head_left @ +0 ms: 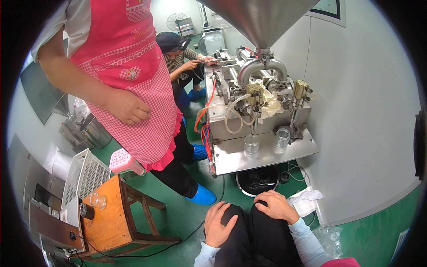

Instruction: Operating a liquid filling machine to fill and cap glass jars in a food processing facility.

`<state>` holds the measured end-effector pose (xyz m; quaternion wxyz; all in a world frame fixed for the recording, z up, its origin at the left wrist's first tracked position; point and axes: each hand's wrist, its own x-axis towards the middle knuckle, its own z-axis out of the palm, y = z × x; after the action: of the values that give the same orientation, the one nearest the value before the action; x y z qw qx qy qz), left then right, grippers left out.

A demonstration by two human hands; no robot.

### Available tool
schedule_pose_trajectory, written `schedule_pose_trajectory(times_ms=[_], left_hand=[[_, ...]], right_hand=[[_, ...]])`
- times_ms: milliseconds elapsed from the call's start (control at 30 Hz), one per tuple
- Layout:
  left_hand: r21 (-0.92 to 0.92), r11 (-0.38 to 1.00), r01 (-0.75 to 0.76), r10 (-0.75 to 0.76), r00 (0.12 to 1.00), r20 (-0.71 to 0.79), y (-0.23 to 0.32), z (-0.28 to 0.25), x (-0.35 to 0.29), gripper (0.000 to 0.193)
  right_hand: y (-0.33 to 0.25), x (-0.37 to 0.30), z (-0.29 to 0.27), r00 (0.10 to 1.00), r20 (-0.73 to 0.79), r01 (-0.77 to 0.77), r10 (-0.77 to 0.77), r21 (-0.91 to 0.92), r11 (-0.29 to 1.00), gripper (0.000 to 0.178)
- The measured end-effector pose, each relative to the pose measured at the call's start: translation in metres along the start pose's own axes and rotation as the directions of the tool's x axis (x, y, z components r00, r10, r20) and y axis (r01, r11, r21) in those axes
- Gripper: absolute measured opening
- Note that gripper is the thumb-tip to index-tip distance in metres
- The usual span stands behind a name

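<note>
My left hand (219, 224) lies on my left knee, fingers stretched out and holding nothing. On the other knee rests my right hand (276, 205), its fingers laid flat over the dark trousers. Ahead of me stands a steel filling machine (262, 111) with a large metal hopper (262, 20) above it. One glass jar (251, 144) sits under the left nozzle on the steel shelf (231, 162). A second glass jar (282, 139) stands under the right nozzle. Neither hand touches the machine or the jars.
A person in a pink apron (129, 89) stands at left; another person (178, 58) crouches behind, hands at the machine's rear. A wooden stool (106, 218) holds glass jars and a dark jar (86, 211). A black cable crosses the green floor. A black round tub (255, 180) lies below the shelf.
</note>
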<state>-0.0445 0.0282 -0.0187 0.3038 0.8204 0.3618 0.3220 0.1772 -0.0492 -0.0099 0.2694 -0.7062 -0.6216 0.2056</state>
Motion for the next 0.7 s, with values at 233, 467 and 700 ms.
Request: schedule_pose_trajectory(times_ms=[233, 467, 700], left_hand=[[-0.002, 1.0, 0.005, -0.005, 1.0, -0.001, 0.0013, -0.0014, 0.0, 0.044], [-0.002, 1.0, 0.009, -0.009, 1.0, -0.003, -0.0003, -0.0013, -0.0024, 0.044], [-0.002, 1.0, 0.0, 0.0, 1.0, -0.009, -0.0009, -0.004, -0.0039, 0.042]], right_hand=[[-0.0025, 0.0006, -0.0016, 0.999, 0.031, -0.033, 0.032, 0.016, 0.999, 0.027], [-0.0034, -0.0012, 0.0, 1.0, -0.011, 0.005, -0.005, 0.001, 1.0, 0.024], [-0.0041, -0.0018, 0.0032, 1.0, -0.017, 0.018, -0.019, -0.011, 1.0, 0.023]])
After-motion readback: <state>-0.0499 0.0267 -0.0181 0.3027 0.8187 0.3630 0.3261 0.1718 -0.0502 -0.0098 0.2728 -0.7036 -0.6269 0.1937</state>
